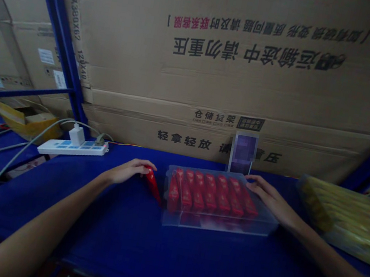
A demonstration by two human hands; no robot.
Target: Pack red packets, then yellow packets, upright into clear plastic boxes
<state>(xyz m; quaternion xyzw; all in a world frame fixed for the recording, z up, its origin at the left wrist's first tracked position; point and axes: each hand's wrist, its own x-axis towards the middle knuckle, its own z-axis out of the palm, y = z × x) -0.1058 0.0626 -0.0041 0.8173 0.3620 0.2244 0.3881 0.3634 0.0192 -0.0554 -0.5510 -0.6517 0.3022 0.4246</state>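
Note:
A clear plastic box (216, 223) stands on the blue table cover in front of me, filled with a row of several red packets (213, 193). My left hand (128, 170) is just left of the box, its fingers closed on one loose red packet (153, 183) that angles down toward the box's left end. My right hand (267, 196) rests on the box's far right corner with the fingers spread flat along its rim.
Large cardboard cartons (218, 68) form a wall behind the table. A white power strip (72, 146) with a charger and cables lies at the left. A clear box of yellow packets (346, 213) sits at the right. Blue rack posts (60, 32) stand at the left.

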